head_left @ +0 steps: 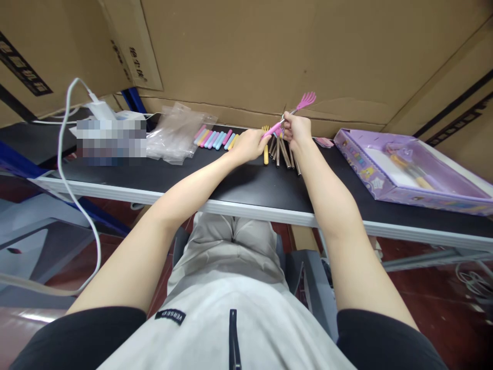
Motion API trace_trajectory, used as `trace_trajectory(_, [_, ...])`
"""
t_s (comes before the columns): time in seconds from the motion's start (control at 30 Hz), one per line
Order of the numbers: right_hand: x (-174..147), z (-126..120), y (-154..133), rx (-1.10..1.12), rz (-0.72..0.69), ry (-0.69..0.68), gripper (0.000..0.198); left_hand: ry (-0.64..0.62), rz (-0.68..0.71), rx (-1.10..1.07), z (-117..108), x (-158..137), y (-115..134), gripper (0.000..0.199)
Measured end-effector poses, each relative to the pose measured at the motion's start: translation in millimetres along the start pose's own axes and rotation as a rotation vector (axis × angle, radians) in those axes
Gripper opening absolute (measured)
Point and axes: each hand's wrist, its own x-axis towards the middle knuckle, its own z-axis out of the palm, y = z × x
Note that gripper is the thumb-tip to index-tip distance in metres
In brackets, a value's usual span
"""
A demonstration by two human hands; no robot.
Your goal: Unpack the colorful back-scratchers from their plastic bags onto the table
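Observation:
Both of my hands hold a pink back scratcher point(307, 100) slanted above the table, its clawed head pointing up to the right. My left hand point(248, 146) is closed around the pink handle. Higher up, my right hand point(297, 129) pinches the metal shaft just below the claw. Under the hands, several metal tubes point(285, 154) lie fanned out on the black tabletop point(262, 185). Beside them is a yellow handle point(265, 154), with a yellow claw head point(265, 129) behind it. A row of pink, blue and yellow handles point(218, 140) lies to the left, partly hidden by my left hand.
Clear plastic bags point(173, 136) lie left of the handles. A purple box tray point(379, 187) with some items inside stands on the right. Pink pieces point(324, 142) lie near its corner. A white cable point(65, 154) hangs at the left. Cardboard walls point(239, 56) close off the back.

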Motion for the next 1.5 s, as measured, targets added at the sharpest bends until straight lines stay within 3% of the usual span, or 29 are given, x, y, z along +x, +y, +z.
trace_trajectory(0.73, [32.2,-22.0,3.5,0.081,0.043,0.058,0.049,-0.007,0.008,0.083,2.9,-1.1,8.4,0.041])
trace_trajectory(1.13, [29.7,-26.5,-0.8,0.079,0.063,0.085,0.047,-0.041,-0.008,0.107,-5.9,-6.5,19.0,0.042])
trace_trajectory(1.5, [36.7,-45.5,-0.8,0.156,0.072,0.205,0.048,-0.052,0.055,0.110,-4.1,-8.2,12.6,0.040])
